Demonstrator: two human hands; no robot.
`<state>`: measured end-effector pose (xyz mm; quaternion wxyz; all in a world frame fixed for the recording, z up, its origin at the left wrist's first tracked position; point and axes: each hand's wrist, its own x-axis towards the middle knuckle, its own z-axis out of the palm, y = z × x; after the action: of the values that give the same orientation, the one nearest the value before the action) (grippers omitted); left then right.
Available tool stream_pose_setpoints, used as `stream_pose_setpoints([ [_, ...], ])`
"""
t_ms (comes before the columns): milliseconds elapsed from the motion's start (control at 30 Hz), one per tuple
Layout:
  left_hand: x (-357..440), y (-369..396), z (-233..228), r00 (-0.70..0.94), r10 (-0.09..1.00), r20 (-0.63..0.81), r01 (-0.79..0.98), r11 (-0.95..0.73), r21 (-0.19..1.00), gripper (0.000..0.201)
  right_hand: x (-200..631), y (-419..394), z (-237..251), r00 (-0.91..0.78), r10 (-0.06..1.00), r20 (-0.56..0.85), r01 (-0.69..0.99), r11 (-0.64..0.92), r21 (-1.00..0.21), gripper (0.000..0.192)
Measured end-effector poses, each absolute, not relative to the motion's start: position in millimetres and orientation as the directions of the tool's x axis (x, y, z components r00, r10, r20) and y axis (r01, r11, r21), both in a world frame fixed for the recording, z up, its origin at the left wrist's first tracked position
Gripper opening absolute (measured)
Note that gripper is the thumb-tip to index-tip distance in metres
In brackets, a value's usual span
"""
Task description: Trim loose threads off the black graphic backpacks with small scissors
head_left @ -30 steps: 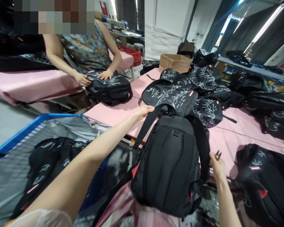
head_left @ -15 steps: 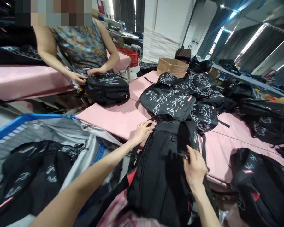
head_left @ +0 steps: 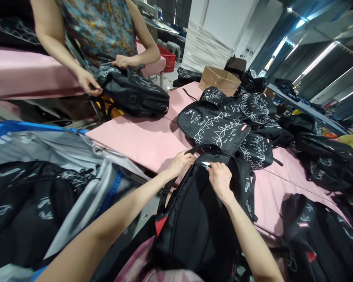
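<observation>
A black backpack (head_left: 202, 219) leans upright between me and the table edge, its padded back panel facing up at me. My left hand (head_left: 181, 162) is closed on its upper left edge, near the top handle and strap. In the fingers of my right hand (head_left: 220, 178) are small thread snips (head_left: 206, 163), their shiny pointed blades lying over the top of the back panel. The part of the snips inside my palm is hidden.
Printed black backpacks (head_left: 214, 125) are heaped on the pink table (head_left: 129, 137). Across it, a co-worker's hands (head_left: 90, 83) handle another backpack (head_left: 135, 94). A lined blue crate (head_left: 41, 129) with backpacks stands left, a cardboard box (head_left: 219, 78) behind, and another backpack (head_left: 320, 231) right.
My right hand has moved up and left with the snips to the top of the backpack. My left hand stays at its edge. The co-worker's hands have moved apart on their backpack.
</observation>
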<state>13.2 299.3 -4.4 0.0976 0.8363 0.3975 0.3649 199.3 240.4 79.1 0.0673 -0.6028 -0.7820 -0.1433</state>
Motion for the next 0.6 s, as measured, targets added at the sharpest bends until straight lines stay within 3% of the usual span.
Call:
stream_pose_setpoints([
  [600, 15, 296, -7, 0.393, 0.756, 0.523, 0.596, -0.643, 0.481, 0.021, 161, 269, 83, -0.392, 0.917, 0.08, 0.9, 0.364, 0.239, 0.023],
])
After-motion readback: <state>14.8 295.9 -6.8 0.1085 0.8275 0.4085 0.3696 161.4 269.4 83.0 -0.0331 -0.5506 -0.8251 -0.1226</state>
